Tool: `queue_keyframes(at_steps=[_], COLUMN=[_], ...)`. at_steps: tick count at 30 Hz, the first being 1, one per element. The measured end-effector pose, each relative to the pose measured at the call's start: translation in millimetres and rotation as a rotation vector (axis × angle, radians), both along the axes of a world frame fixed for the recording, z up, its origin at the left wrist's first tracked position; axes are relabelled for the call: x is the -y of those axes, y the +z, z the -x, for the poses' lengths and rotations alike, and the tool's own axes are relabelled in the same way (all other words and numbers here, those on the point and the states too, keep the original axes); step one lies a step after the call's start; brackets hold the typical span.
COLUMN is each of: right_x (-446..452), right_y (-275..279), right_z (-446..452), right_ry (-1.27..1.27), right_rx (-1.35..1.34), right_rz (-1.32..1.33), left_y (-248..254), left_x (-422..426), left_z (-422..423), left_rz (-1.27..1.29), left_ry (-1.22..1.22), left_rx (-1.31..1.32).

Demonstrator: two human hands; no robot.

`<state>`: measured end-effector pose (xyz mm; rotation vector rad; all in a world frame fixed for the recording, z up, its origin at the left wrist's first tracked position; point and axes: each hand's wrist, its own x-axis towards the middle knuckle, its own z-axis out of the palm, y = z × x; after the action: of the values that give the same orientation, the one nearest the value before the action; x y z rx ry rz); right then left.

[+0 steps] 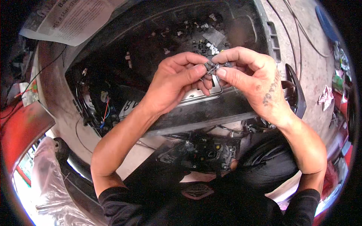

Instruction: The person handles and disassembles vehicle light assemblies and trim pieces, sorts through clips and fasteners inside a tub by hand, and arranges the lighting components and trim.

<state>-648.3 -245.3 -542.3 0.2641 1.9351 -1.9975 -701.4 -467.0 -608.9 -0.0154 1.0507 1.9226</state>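
Note:
Both hands meet over a large black bin (pixel 173 122). My left hand (pixel 175 79) pinches a small dark metallic part (pixel 210 68) between thumb and forefinger, its other fingers curled below. From the other side, my right hand (pixel 252 75) closes thumb and forefinger at the same small piece; its exact shape is too small to tell. Just beyond the fingertips lie small white and black pieces (pixel 212 48) in the bin. Under the hands is a plate with a light metallic rim (pixel 192 100), partly hidden by the fingers.
A printed sheet (pixel 71 22) is at the upper left. Colored wires (pixel 107 109) hang at the bin's left side. Below the bin sits a black mechanical assembly (pixel 205 152) between the legs. Cables (pixel 298 34) and a crumpled cloth (pixel 325 97) lie on the right floor.

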Motion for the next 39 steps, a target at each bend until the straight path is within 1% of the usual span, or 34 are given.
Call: queue_keyframes(at_steps=[3, 6, 9, 15, 18, 21, 22, 25, 27, 28, 29, 31, 33, 34, 35, 37, 39], right_x=[-0.6, -0.4, 0.5, 2.2, 1.9, -0.4, 3.9, 4.2, -0.2, -5.4, -6.4, -17.2, -22.5, -26.7, -28.4, -29.5, -29.0], right_y=[1.1, 0.5, -1.6, -12.5, -13.6, -8.2, -17.1, -5.3, -8.3, -3.9, -5.0, -1.5, -5.8, -6.8, -7.6, -10.5, -11.4], right_z=[-0.4, -0.1, -0.8, -6.8, -7.6, -4.5, -9.3, -5.4, -3.1, 1.4, 1.6, 7.1, 10.4, 11.4, 11.7, 10.4, 11.1], right_ry=[0.007, 0.028, 0.02, 0.053, 0.136, 0.226, 0.144, 0.16, 0.116, 0.103, 0.034, -0.039, -0.108, -0.1, -0.107, -0.123, -0.131], right_rx=[0.023, -0.019, 0.008, -0.024, -0.137, -0.051, -0.149, 0.048, 0.078, 0.167, 0.119, 0.122, 0.107, 0.12, 0.12, 0.124, 0.126], right_rz=[0.033, -0.02, 0.001, -0.177, -0.375, -0.326, -0.245, -0.208, -0.11, -0.099, -0.032, 0.081, 0.184, 0.218, 0.259, 0.344, 0.4], left_y=[3.3, 7.0, 6.8, 7.4, 3.7, 3.5, -0.1, 0.9, 2.3, 2.1, -1.8, -15.6, -25.7, -40.6, -44.7, -51.5, -60.7], left_x=[0.0, -0.6, 0.2, -0.6, -1.9, -1.0, 0.2, 0.2, 4.1, 6.8, 12.0, 27.0, 43.2, 53.7, 59.6, 65.9, 72.3], left_z=[-1.5, -3.3, -2.9, -6.6, -15.9, -21.2, -22.8, -26.8, -26.4, -26.3, -22.7, -5.0, 18.9, 25.0, 30.0, 32.2, 36.1], left_rz=[0.013, 0.068, 0.081, 0.17, 0.151, 0.171, 0.163, 0.173, 0.237, 0.27, 0.387, 0.617, 0.836, 0.829, 0.79, 0.88, 0.984], left_ry=[-0.01, 0.01, 0.004, 0.017, 0.04, 0.009, 0.006, 0.005, -0.052, -0.082, -0.121, -0.203, -0.224, -0.113, -0.032, -0.025, -0.136], left_rx=[-0.037, -0.048, -0.053, -0.047, 0.014, 0.056, 0.053, 0.064, -0.015, -0.052, -0.142, -0.322, -0.353, -0.265, -0.145, -0.172, -0.304])
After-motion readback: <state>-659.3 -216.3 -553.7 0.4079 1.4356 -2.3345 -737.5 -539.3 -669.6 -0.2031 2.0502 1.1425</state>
